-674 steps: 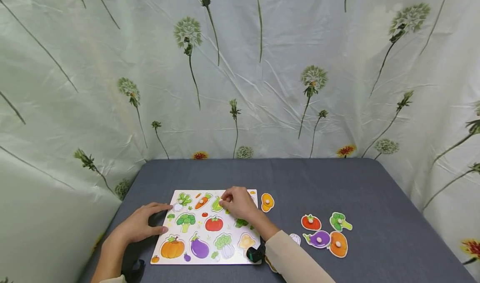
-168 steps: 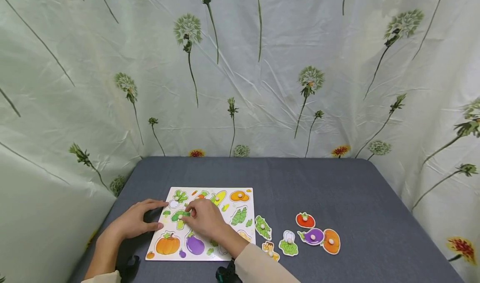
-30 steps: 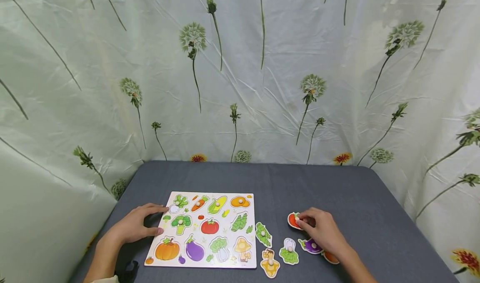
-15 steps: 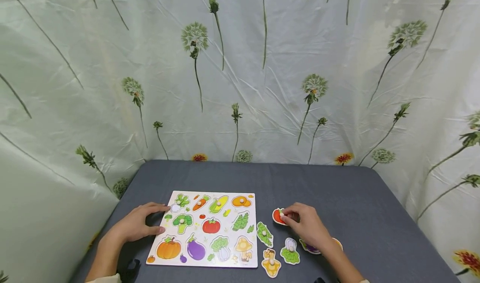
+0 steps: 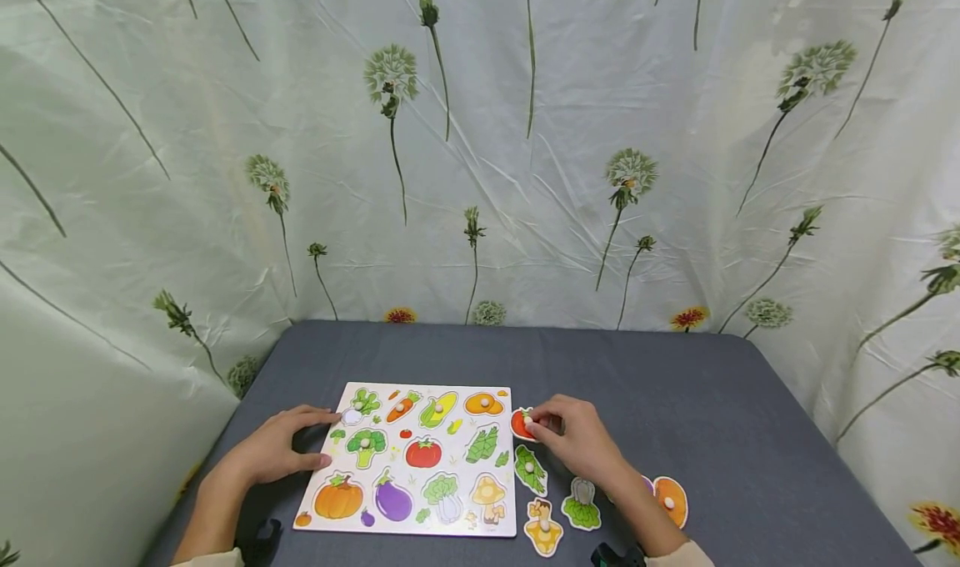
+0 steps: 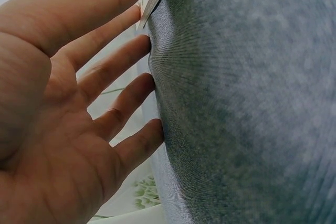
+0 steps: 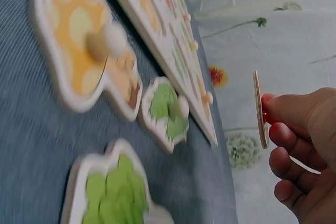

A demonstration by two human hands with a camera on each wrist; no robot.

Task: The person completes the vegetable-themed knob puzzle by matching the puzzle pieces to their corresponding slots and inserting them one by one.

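Note:
My right hand (image 5: 577,435) pinches the knob of a red tomato puzzle piece (image 5: 520,423) just off the right edge of the white vegetable puzzle board (image 5: 390,527). In the right wrist view that piece (image 7: 261,109) is seen edge-on, lifted off the table, with my right hand (image 7: 304,145) behind it. My left hand (image 5: 276,449) rests at the board's left edge, fingers spread and thumb touching the border. In the left wrist view the left hand's (image 6: 79,114) fingers are extended. Knobbed pieces such as the broccoli (image 5: 366,449) and corn (image 5: 437,410) sit in the board.
Right of the board lie a green leafy piece (image 5: 531,470), a mushroom piece (image 5: 543,530) and a cabbage piece (image 5: 581,507). A pumpkin piece (image 5: 671,502) and a mostly hidden eggplant piece (image 5: 647,485) lie by my right forearm. A floral curtain (image 5: 480,133) hangs behind the table.
Over the last second my right hand has carried the tomato piece leftward to the board's right edge. Since the older frames, the broccoli piece has gone into the board. The left hand stays put.

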